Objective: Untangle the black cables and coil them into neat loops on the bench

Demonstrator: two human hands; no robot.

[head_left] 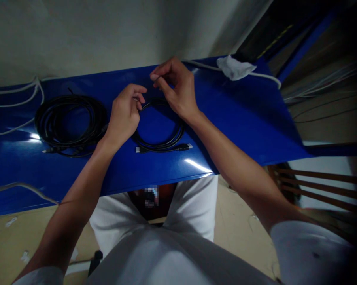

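Note:
A coiled black HDMI cable lies on the blue table, with both plug ends at its near side. My left hand is over the coil's left edge, its fingers loosely curled. A small dark bit shows between those fingers, but what it belongs to is hidden. Just beyond the coil, my right hand pinches a thin dark strip between thumb and index finger. The strip is too small to identify, and a gap separates the two hands.
A thicker bundle of black cable sits on the blue table at left. White cables run along the left side. A crumpled white cloth or bag rests at back right. Slatted wood stands beyond the table's right end.

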